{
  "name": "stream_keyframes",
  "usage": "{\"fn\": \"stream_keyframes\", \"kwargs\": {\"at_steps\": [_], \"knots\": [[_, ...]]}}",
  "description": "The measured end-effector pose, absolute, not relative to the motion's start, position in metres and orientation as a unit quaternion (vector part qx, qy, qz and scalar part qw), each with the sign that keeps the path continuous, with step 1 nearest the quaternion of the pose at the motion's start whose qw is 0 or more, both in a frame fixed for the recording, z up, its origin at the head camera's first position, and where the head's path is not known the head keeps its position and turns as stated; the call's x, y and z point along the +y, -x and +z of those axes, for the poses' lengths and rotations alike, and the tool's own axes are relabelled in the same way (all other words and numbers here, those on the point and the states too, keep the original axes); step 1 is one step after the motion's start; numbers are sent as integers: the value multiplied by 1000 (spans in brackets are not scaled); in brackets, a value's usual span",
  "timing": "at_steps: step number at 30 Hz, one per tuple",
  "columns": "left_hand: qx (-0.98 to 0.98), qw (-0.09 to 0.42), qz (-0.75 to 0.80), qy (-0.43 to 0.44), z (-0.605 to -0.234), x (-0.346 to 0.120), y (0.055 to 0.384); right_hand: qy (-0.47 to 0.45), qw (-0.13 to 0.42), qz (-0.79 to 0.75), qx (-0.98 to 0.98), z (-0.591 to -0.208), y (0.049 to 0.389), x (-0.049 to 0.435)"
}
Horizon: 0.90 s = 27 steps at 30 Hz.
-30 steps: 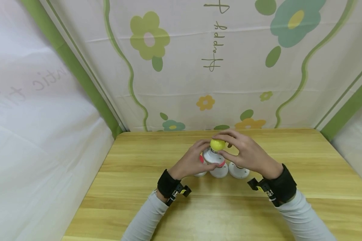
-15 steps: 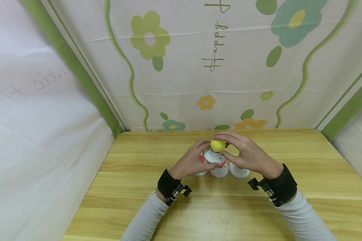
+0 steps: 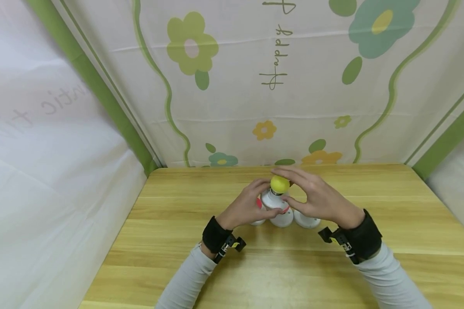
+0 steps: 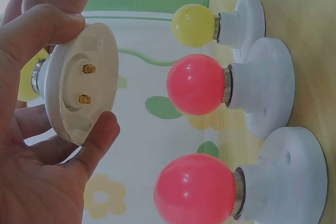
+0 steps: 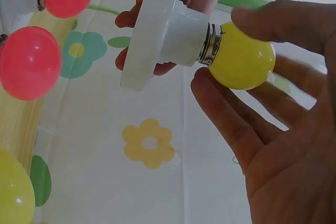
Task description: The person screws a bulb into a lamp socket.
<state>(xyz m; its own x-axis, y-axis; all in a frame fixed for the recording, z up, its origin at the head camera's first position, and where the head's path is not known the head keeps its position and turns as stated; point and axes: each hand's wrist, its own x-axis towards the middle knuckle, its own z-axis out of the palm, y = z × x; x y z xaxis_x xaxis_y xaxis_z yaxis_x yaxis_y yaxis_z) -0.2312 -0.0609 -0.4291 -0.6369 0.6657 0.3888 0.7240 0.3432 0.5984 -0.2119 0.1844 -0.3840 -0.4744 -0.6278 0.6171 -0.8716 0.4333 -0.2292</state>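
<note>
Above the table, my left hand (image 3: pixel 251 204) grips a white round lamp holder (image 4: pixel 107 90) by its rim, its underside with two brass contacts facing the left wrist camera. A yellow light bulb (image 5: pixel 244 59) sits in the holder's neck, part of its metal screw base (image 5: pixel 211 44) showing. Around this bulb curl the thumb and fingers of my right hand (image 3: pixel 319 195). Below, on the table, stand more white lamp holders (image 4: pixel 270 87); two bear red bulbs (image 4: pixel 197 84) and one a yellow bulb (image 4: pixel 193 25). In the head view my hands partly cover them.
The wooden table (image 3: pixel 255 266) ends at a white cloth wall (image 3: pixel 232 94) printed with flowers. Another white cloth wall (image 3: pixel 54 171) rises along the left side. The standing lamp holders form a close row just under my hands.
The fingers of my right hand have shifted a little around the yellow bulb. My left hand keeps its grip on the lamp holder in nearly the same place.
</note>
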Motion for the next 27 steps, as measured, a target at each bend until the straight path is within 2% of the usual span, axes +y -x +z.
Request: {"fn": "stream_keyframes", "kwargs": {"at_steps": [7, 14, 27], "knots": [[-816, 45, -383, 430, -430, -60, 233, -479, 237, 259, -805, -382, 213, 185], [-808, 50, -382, 445, -431, -57, 230, -452, 257, 250, -817, -382, 212, 185], [-806, 52, -381, 450, -431, -57, 230, -460, 235, 255, -818, -384, 212, 185]]}}
